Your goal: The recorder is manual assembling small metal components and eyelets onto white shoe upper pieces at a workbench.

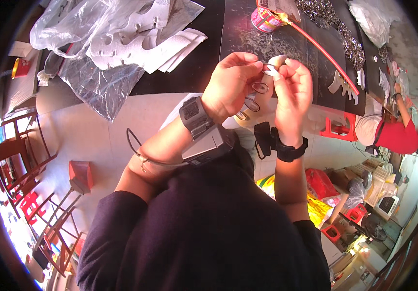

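Pale strip (279, 61) is pinched between the fingertips of left hand (231, 80) and right hand (294, 89); three oval rings (260, 92) lie nearer the wrists, seemingly already on it, while notched pieces (170, 51) left of the left hand remain untouched

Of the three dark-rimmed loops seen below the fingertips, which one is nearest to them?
The uppermost loop, just right of the left hand; the other two loops appear lower and further left.
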